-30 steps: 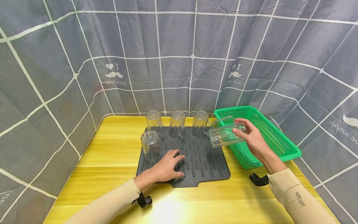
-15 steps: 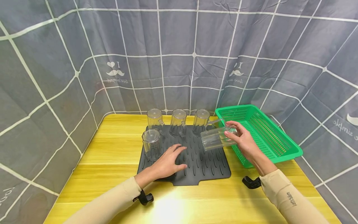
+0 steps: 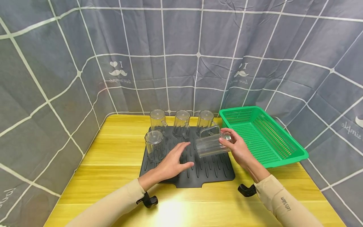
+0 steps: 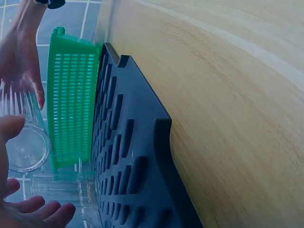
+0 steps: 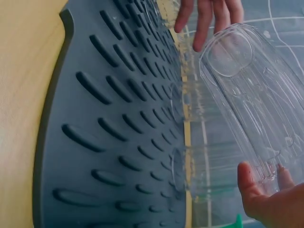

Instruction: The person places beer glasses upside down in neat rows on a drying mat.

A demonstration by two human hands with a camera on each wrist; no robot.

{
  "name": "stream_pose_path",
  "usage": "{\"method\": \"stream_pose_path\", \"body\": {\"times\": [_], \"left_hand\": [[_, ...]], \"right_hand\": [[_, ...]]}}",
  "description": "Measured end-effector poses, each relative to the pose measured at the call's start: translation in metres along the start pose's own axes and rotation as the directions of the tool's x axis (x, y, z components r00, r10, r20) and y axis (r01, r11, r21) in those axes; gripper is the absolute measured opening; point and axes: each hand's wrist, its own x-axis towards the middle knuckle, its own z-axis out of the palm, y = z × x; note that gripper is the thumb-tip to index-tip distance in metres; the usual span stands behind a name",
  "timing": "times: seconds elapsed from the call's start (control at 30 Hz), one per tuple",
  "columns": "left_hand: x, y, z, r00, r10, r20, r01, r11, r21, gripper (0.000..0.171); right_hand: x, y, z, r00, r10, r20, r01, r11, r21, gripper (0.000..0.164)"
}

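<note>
My right hand pinches a clear glass mug by one end, fingers and thumb on its wall. The mug lies on its side in the air above the dark ribbed drying mat, its handle toward the back. Spread and bare, my left hand hovers over the mat, its fingertips just short of the mug's left end. In the right wrist view, the fingers of that hand appear beside the mug's round end. Several glass mugs stand on the mat, seemingly upside down: a back row and one at front left.
A green perforated plastic basket stands right of the mat. Beneath everything is a yellow wood-grain table. A grey curtain with white grid lines hangs close behind the mugs and along both sides.
My right hand has carried the mug leftward from the basket's edge to over the mat. My left hand has shifted slightly right, its thumb now farther from its fingers.
</note>
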Motion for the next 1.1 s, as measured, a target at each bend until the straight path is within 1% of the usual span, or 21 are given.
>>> {"method": "stream_pose_path", "body": {"times": [0.1,0.2,0.37,0.5,0.63,0.83,0.97,1.1], "left_hand": [[0.001,0.002,0.001,1.0,-0.022,-0.016,0.021,0.999,-0.027,0.084],[0.003,0.004,0.002,0.999,-0.039,-0.027,0.038,0.997,-0.066,0.085],[0.005,0.006,0.005,0.999,-0.043,-0.024,0.039,0.987,-0.157,0.086],[0.006,0.006,0.008,0.999,-0.03,-0.022,0.025,0.977,-0.212,0.086],[0.007,0.005,0.009,0.999,-0.021,-0.03,0.013,0.972,-0.236,0.084],[0.008,0.006,0.009,0.999,-0.008,-0.044,-0.005,0.963,-0.269,0.078],[0.008,0.007,0.006,0.997,0.014,-0.074,-0.036,0.955,-0.294,0.075],[0.008,0.011,0.003,0.994,0.033,-0.104,-0.062,0.955,-0.291,0.072]], "right_hand": [[-0.001,0.004,0.004,1.0,0.006,0.003,-0.006,1.0,0.015,0.052],[-0.002,0.008,0.007,0.999,0.034,0.007,-0.034,0.999,0.029,0.053],[-0.004,0.014,0.014,0.998,0.065,0.009,-0.066,0.997,0.04,0.051],[-0.005,0.016,0.019,0.998,0.067,0.015,-0.068,0.994,0.083,0.051],[-0.005,0.017,0.024,0.997,0.077,0.023,-0.08,0.986,0.149,0.052],[-0.005,0.02,0.026,0.996,0.086,0.037,-0.092,0.976,0.197,0.052],[-0.005,0.023,0.025,0.993,0.097,0.073,-0.11,0.973,0.204,0.055],[-0.005,0.026,0.023,0.985,0.112,0.128,-0.136,0.97,0.2,0.06]]}}
